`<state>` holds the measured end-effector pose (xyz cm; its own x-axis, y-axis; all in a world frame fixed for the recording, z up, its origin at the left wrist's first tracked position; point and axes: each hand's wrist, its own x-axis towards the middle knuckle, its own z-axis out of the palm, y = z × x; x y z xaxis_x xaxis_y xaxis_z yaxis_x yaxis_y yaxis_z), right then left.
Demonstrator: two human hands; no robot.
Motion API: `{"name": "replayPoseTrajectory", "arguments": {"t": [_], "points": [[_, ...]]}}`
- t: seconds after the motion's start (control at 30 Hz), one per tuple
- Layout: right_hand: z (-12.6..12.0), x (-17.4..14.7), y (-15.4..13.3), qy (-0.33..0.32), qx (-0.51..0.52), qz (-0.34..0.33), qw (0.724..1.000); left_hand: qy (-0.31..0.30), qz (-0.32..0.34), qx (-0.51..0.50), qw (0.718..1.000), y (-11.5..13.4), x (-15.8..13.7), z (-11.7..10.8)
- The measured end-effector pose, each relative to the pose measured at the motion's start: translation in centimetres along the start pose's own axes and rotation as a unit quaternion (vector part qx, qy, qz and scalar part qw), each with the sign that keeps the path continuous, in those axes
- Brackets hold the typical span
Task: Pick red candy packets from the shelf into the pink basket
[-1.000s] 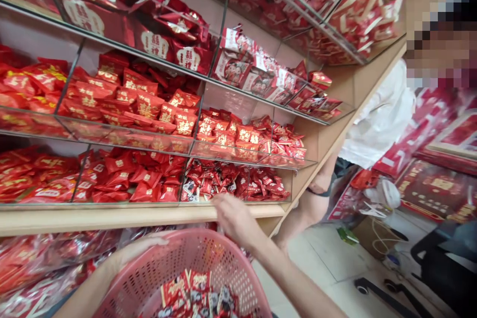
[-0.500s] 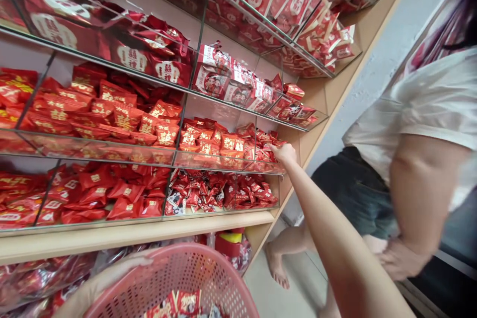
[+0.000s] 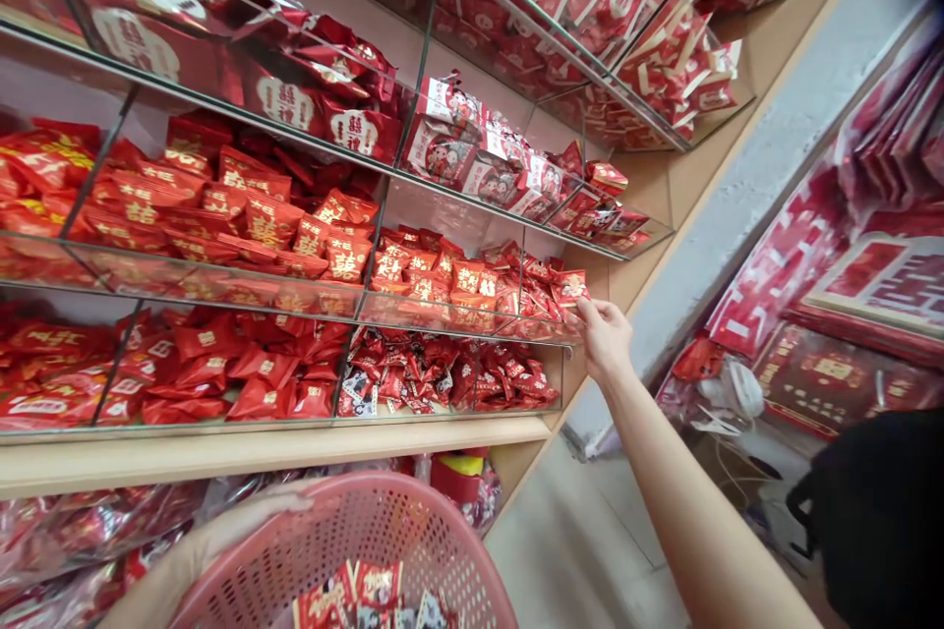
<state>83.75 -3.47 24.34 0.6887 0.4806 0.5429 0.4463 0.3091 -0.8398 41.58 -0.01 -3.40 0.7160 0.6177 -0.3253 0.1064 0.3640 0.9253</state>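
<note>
My right hand [image 3: 609, 336] is at the right end of a shelf row, finger and thumb closed on the corner of a small red packet [image 3: 570, 287] with gold print. The packet is just above the glass front of its compartment, beside more red packets [image 3: 537, 287]. Low in the view, my left hand [image 3: 269, 505] lies over the rim of a pink plastic basket [image 3: 442, 523], fingers hooked on it; its thumb is hidden. Inside the basket lie several red and white packets [image 3: 378, 584].
Glass-fronted shelves hold red packets [image 3: 269, 221], white-and-red boxes [image 3: 449, 152] and stick-shaped packets [image 3: 664, 69]. A wooden ledge [image 3: 295, 452] runs below, above plastic bags [image 3: 74, 550]. At right are a wall [image 3: 782, 128], red goods [image 3: 818, 369] and a dark shape [image 3: 885, 511].
My right hand has drawn back and right from the compartment, with a red packet now showing in its fingers. The person at right has left the view. My left hand stays on the basket.
</note>
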Motion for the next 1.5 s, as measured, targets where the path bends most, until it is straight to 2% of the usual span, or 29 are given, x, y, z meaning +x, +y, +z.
{"name": "replayPoseTrajectory", "arguments": {"t": [0.1,0.17,0.27,0.3,0.4,0.47,0.53,0.63,0.8,1.1,1.23,1.5], "points": [[-2.4,-4.4,0.0,-0.053,0.153,0.023,0.987,-0.025,0.018,-0.029,0.999,0.6,-0.3,0.6],[-3.5,-7.8,0.3,-0.107,0.155,0.051,0.981,-0.015,0.02,-0.011,1.0,1.0,-0.5,1.1],[-3.6,-13.3,1.7,-0.228,0.091,0.079,0.966,0.014,0.02,-0.012,1.0,1.3,-0.8,1.5],[-3.2,-15.1,2.4,-0.276,0.068,0.098,0.954,0.003,0.009,-0.024,1.0,1.3,-0.8,1.6],[-1.2,-20.5,5.6,-0.415,0.037,0.166,0.894,-0.012,0.011,-0.026,1.0,1.2,-0.8,1.6],[0.2,-23.5,8.1,-0.482,0.02,0.202,0.853,0.003,0.013,0.003,1.0,1.1,-0.9,1.5],[1.4,-25.9,10.6,-0.521,-0.036,0.235,0.82,0.016,0.007,0.02,1.0,1.1,-1.0,1.4],[2.6,-28.3,13.2,-0.54,-0.081,0.257,0.797,0.025,0.002,0.02,0.999,1.0,-1.2,1.3],[3.0,-29.9,15.2,-0.539,-0.149,0.254,0.789,0.051,0.001,0.041,0.998,1.2,-1.3,1.3],[3.3,-30.5,17.9,-0.513,-0.305,0.136,0.79,0.041,0.005,0.028,0.999,1.2,-1.2,1.5],[3.0,-30.9,17.8,-0.511,-0.365,0.078,0.775,0.021,0.006,0.008,1.0,1.1,-1.2,1.4],[2.4,-31.2,15.9,-0.517,-0.439,-0.025,0.734,0.002,0.007,-0.027,1.0,0.7,-0.7,1.0]]}}
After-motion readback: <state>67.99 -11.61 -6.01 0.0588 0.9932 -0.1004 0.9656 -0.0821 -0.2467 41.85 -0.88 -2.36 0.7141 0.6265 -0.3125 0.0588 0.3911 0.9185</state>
